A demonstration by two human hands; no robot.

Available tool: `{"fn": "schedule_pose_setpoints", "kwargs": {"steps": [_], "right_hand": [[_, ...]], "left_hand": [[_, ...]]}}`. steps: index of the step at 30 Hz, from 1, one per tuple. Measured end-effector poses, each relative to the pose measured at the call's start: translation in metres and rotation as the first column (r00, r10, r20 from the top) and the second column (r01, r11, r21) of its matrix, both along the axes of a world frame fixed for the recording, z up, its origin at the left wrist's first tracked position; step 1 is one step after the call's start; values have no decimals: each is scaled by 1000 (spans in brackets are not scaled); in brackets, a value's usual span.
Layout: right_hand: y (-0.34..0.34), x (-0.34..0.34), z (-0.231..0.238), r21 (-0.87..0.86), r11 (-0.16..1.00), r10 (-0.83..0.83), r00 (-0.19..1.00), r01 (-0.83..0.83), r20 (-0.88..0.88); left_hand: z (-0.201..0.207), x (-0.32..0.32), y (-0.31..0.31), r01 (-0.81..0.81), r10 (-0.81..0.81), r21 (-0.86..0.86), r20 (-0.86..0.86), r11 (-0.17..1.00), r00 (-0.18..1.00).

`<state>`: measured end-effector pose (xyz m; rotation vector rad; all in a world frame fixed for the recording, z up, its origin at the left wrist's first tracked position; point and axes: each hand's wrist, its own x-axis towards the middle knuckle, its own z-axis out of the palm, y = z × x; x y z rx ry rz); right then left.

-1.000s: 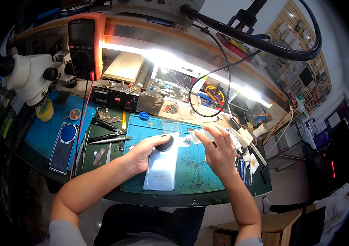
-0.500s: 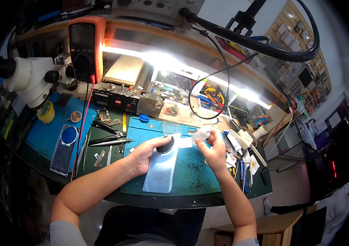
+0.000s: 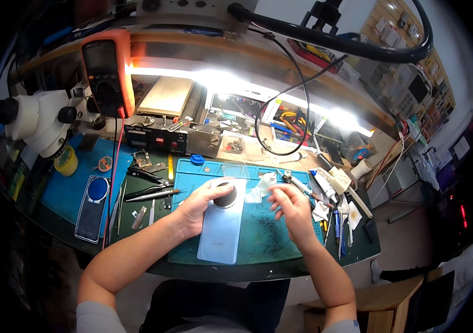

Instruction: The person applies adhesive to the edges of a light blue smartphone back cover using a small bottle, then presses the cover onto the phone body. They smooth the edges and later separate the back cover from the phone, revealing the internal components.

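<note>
My left hand (image 3: 199, 206) grips a light blue phone (image 3: 220, 236) by its upper left side, the thumb lying over the round dark camera ring (image 3: 226, 195). The back of the phone faces up, tilted a little above the teal work mat (image 3: 272, 238). My right hand (image 3: 292, 211) is to the right of the phone, fingers loosely bent and apart, holding nothing. Just left of its fingertips rests a crumpled, whitish, partly see-through piece (image 3: 261, 187), like tissue or film. A small clear tray (image 3: 235, 171) sits behind the phone.
Another phone part with a blue disc (image 3: 93, 208) lies at left, near pliers (image 3: 147, 176) and tweezers. A microscope (image 3: 39, 119) and an orange multimeter (image 3: 106, 75) stand at far left. Tools, a white tube (image 3: 323, 184) and a brush (image 3: 345, 186) crowd the right. A black cable (image 3: 256, 119) loops overhead.
My right hand has let go of the whitish crumpled piece and moved slightly down and right. The piece now lies on the mat. My left hand keeps hold of the phone.
</note>
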<state>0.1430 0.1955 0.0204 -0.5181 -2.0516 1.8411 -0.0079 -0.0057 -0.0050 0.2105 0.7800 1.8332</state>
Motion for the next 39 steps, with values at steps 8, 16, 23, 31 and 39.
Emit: {"fn": "schedule_pose_setpoints", "kwargs": {"steps": [8, 16, 23, 31, 39], "right_hand": [[-13, -26, 2, -198, 937, 305, 950, -287, 70], [-18, -26, -22, -241, 936, 252, 967, -255, -43], [-29, -21, -26, -433, 871, 211, 972, -233, -100], [-31, -20, -30, -436, 864, 214, 968, -252, -134], [-27, -19, -24, -418, 873, 206, 966, -252, -155]], "left_hand": [[16, -7, -3, -38, 17, -109, -189, 993, 982], [17, 0, 2, -108, 30, -187, -377, 976, 926], [11, 0, 3, -184, 78, -206, -435, 961, 897], [12, 3, 2, -203, 86, -218, -451, 955, 888], [16, 4, 3, -187, 39, -245, -504, 951, 863]]}}
